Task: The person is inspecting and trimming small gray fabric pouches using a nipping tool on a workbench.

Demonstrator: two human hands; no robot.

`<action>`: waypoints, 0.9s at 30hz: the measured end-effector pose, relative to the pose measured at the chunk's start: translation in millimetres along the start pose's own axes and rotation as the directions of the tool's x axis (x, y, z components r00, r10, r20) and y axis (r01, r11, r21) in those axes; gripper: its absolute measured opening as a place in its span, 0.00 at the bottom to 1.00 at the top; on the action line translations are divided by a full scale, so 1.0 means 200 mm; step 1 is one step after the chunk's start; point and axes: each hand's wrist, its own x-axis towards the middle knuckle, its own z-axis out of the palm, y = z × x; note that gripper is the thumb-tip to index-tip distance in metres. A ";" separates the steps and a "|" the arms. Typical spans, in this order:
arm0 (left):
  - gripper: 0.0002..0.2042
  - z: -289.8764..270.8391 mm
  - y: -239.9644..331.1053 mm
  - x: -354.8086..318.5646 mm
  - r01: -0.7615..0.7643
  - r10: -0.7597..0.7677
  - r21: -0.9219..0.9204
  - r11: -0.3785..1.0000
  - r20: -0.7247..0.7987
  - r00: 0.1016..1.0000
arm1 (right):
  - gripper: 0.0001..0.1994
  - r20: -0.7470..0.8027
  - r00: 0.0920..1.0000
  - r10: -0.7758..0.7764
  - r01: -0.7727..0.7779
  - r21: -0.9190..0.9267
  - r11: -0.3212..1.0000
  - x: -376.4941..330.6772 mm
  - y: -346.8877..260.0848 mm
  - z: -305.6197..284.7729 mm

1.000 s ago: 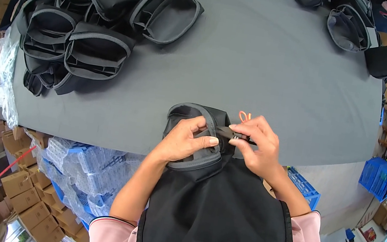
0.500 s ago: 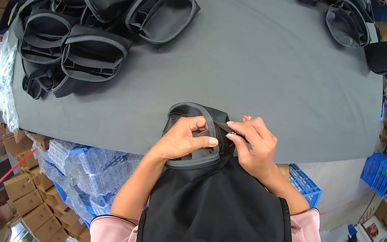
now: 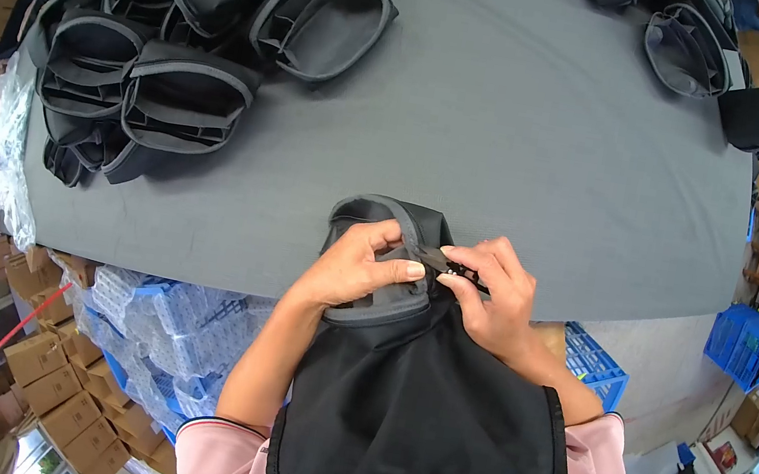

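At the table's near edge lies a black fabric pouch with grey binding around its open mouth. My left hand grips the pouch's rim, with the thumb outside and the fingers reaching into the opening. Between the thumb and fingers of my right hand is a pair of small dark thread snips. Their pointed end touches or nearly touches the binding close to my left thumb; the exact contact is too small to make out.
A heap of similar black pouches covers the table's far left, and several more sit at the far right. Blue crates stand below the table's near edge. Cardboard boxes are stacked at the lower left, beside bubble wrap.
My right hand has shifted slightly down and left, turning the snips so more of their dark body shows. My left hand keeps its hold on the pouch.
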 end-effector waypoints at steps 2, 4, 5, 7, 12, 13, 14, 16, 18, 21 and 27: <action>0.16 0.00 0.00 0.00 0.026 -0.026 0.007 1.000 -0.001 1.000 | 0.13 0.005 0.980 0.201 -0.198 0.195 0.961 0.01 -0.03 0.00; 0.17 0.01 -0.02 0.00 -0.030 0.030 -0.041 0.999 0.008 1.000 | 0.13 -0.009 0.986 0.169 -0.165 0.169 0.972 0.01 -0.03 -0.01; 0.17 0.01 -0.01 0.00 -0.029 0.029 -0.041 0.999 0.008 1.000 | 0.13 -0.022 0.991 0.134 -0.130 0.144 0.981 0.01 -0.03 -0.01; 0.17 0.01 0.00 0.00 -0.022 0.022 0.013 1.000 0.023 1.000 | 0.12 -0.034 0.999 0.027 -0.025 0.061 0.998 0.01 0.00 -0.01; 0.17 0.00 0.00 0.00 -0.029 0.029 -0.069 0.997 -0.010 1.000 | 0.12 -0.011 0.998 -0.059 0.058 -0.057 0.997 0.04 -0.02 0.00; 0.16 0.00 0.00 -0.01 -0.033 0.031 -0.092 0.995 -0.023 0.999 | 0.12 0.002 1.000 0.013 -0.013 -0.009 1.000 0.04 -0.02 0.01; 0.16 -0.01 0.00 -0.01 -0.034 0.031 -0.092 0.995 -0.024 0.999 | 0.11 0.019 0.996 0.084 -0.084 0.038 0.996 0.04 -0.03 0.02; 0.16 -0.02 -0.01 0.00 -0.075 0.071 -0.124 0.989 -0.038 0.997 | 0.11 -0.004 0.993 0.116 -0.115 0.098 0.988 0.06 -0.04 0.05; 0.17 0.00 -0.02 0.00 -0.061 0.058 -0.104 0.993 -0.031 0.998 | 0.10 -0.023 0.988 0.152 -0.147 0.158 0.976 0.08 -0.05 0.05; 0.16 0.03 -0.01 -0.01 -0.091 0.085 -0.110 0.990 -0.061 0.995 | 0.09 0.215 0.840 0.499 -0.495 0.680 0.541 0.09 -0.05 0.03; 0.12 0.03 -0.04 0.01 -0.105 0.076 -0.239 0.965 -0.126 0.989 | 0.10 0.068 0.960 0.271 -0.279 0.226 0.933 0.04 -0.02 -0.02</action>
